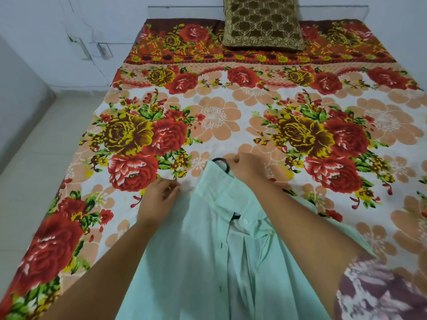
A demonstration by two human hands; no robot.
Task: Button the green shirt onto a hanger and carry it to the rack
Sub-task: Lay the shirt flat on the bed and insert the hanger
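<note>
The pale green shirt [203, 250] lies front-up on the flowered bed sheet [231, 112], collar pointing away from me. Its placket is partly open below the collar, and one white button shows there. A black hanger sits inside it; only the hanger's hook [220, 162] sticks out past the collar, plus a dark bit at the neck opening. My right hand [246, 168] is closed on the right side of the collar, right beside the hook. My left hand [161, 192] rests on the sheet just left of the shirt's shoulder, fingers curled in, with nothing visible in it.
A brown patterned cushion [263, 21] leans at the head of the bed against the white wall. Pale tiled floor [34, 146] runs along the left side of the bed. A purple flowered garment [381, 294] shows at the bottom right.
</note>
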